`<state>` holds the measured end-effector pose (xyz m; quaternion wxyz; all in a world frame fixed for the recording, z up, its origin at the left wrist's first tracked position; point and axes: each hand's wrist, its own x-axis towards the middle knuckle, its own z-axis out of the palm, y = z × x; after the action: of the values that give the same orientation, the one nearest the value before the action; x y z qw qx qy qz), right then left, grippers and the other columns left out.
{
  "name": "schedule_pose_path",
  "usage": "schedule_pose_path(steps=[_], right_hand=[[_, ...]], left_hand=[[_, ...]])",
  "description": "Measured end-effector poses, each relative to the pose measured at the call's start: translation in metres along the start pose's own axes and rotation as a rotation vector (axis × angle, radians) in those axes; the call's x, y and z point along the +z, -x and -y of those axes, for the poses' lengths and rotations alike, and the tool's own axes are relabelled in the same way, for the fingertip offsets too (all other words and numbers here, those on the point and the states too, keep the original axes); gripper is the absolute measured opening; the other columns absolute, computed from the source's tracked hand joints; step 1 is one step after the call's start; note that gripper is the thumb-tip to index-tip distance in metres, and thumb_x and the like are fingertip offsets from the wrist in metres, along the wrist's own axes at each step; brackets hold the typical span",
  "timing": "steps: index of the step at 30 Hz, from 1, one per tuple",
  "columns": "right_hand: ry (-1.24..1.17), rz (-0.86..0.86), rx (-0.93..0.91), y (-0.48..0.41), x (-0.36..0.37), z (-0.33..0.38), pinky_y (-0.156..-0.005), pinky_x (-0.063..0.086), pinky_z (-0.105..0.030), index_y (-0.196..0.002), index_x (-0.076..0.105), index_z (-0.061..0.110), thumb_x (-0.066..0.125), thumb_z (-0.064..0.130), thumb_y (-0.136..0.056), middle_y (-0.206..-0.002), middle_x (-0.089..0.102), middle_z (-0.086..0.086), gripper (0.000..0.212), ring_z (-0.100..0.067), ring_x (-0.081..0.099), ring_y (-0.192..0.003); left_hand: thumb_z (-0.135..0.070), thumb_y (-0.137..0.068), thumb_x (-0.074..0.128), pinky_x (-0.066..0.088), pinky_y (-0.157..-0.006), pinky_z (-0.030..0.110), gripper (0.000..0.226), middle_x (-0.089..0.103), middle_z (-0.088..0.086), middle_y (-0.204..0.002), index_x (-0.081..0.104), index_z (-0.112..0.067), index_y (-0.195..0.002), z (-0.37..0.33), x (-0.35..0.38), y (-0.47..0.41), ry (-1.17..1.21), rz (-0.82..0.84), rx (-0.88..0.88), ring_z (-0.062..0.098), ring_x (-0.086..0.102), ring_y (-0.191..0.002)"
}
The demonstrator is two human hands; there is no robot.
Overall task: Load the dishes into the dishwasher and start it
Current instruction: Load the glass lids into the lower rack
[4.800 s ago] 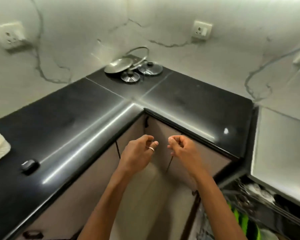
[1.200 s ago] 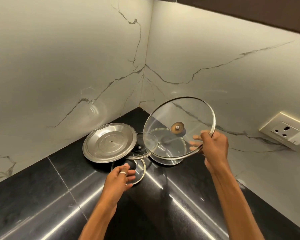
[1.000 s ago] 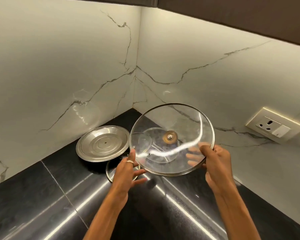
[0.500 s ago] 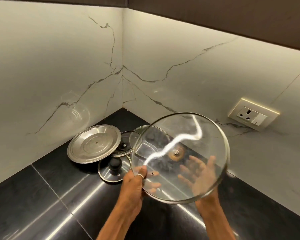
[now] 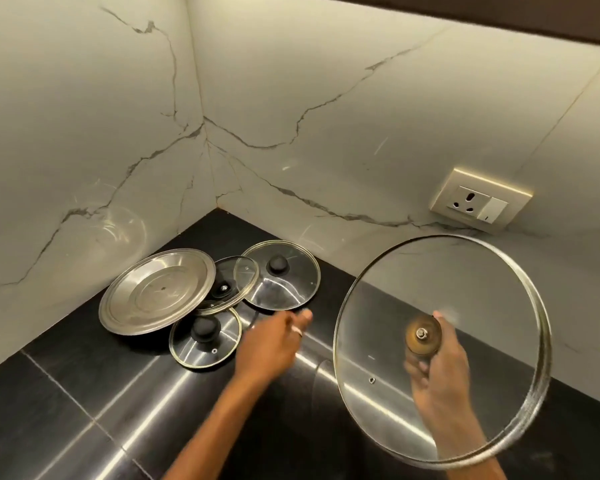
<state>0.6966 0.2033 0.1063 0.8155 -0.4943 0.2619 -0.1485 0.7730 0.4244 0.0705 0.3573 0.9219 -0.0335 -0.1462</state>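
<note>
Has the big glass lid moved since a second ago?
Yes. The big glass lid, held in the right hand, has shifted right, away from the steel plate in the corner.

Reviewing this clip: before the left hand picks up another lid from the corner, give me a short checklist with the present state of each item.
1. Large glass lid secured: ok. The right hand holds it by the knob, seen through the glass.
2. Left hand free: ok. It is empty, reaching toward the pile.
3. Nearest target exposed: ok. The small glass lid lies knob up at the front, though the steel plate overlaps its rim.
4. Pile stable: not ok. A tilted glass lid leans between the plate and the rear lid.
5. Held lid clear of the wall socket: ok.
6. Dishwasher ready: cannot tell; out of view.
</note>
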Motion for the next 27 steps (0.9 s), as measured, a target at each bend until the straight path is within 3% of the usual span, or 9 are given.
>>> schedule_pose_path(steps=[2,4,8,13,15,23,27], right_hand=[[0.083,-0.027,-0.018,-0.004,-0.009,0.002,-0.033,0.022,-0.016,-0.066,0.044,0.02,0.05,0.036,-0.103,-0.049,0.031,0.001,0.041,-0.007,0.027,-0.036],[0.13,-0.078,-0.023,-0.007,-0.013,0.005,-0.036,0.024,-0.016,-0.067,0.044,0.021,0.052,0.039,-0.102,-0.049,0.033,0.002,0.04,-0.008,0.028,-0.037],[0.175,-0.109,-0.015,-0.013,-0.019,0.008,-0.041,0.025,-0.021,-0.066,0.044,0.023,0.051,0.041,-0.102,-0.053,0.036,0.001,0.04,-0.009,0.032,-0.04],[0.204,-0.14,0.02,-0.029,-0.028,0.005,-0.034,0.034,-0.014,-0.068,0.047,0.02,0.052,0.044,-0.1,-0.056,0.045,0.002,0.041,-0.007,0.043,-0.046],[0.231,-0.16,0.044,-0.035,-0.03,0.002,-0.038,0.035,-0.015,-0.066,0.049,0.022,0.053,0.046,-0.1,-0.058,0.046,0.002,0.042,-0.012,0.042,-0.054],[0.224,-0.075,0.071,-0.054,-0.025,-0.014,-0.039,0.027,-0.02,-0.07,0.045,0.021,0.052,0.043,-0.1,-0.058,0.037,-0.001,0.038,-0.01,0.032,-0.046],[0.248,-0.073,0.07,-0.062,-0.019,-0.022,-0.039,0.032,-0.017,-0.071,0.047,0.023,0.055,0.048,-0.097,-0.063,0.042,0.0,0.037,-0.011,0.037,-0.051]], left_hand=[[-0.064,-0.099,0.035,0.051,-0.079,0.037,0.049,0.069,-0.001,-0.099,0.062,-0.026,-0.113,-0.002,-0.014,-0.049,-0.215,-0.172,0.085,0.022,0.065,-0.093],[-0.054,-0.102,0.041,0.051,-0.083,0.041,0.043,0.067,0.006,-0.112,0.06,-0.019,-0.119,-0.006,-0.021,-0.099,-0.384,-0.227,0.148,0.029,0.064,-0.102],[-0.042,-0.102,0.047,0.05,-0.089,0.047,0.042,0.059,0.016,-0.125,0.055,-0.009,-0.127,-0.016,-0.014,-0.173,-0.598,-0.166,0.127,0.036,0.06,-0.114],[-0.038,-0.103,0.044,0.05,-0.091,0.041,0.042,0.056,0.014,-0.132,0.051,-0.011,-0.135,-0.014,0.015,-0.218,-0.847,-0.084,0.073,0.032,0.061,-0.119],[-0.031,-0.103,0.044,0.05,-0.091,0.038,0.039,0.054,0.013,-0.134,0.05,-0.011,-0.136,-0.01,0.025,-0.225,-0.896,-0.053,0.029,0.03,0.061,-0.119],[-0.018,-0.103,0.042,0.051,-0.096,0.035,0.04,0.056,0.016,-0.135,0.05,-0.002,-0.138,-0.014,0.028,-0.228,-0.921,-0.033,-0.066,0.028,0.056,-0.126],[-0.011,-0.105,0.035,0.05,-0.097,0.034,0.036,0.056,0.019,-0.134,0.05,0.002,-0.135,-0.01,0.029,-0.224,-0.882,-0.057,-0.011,0.031,0.055,-0.125]])
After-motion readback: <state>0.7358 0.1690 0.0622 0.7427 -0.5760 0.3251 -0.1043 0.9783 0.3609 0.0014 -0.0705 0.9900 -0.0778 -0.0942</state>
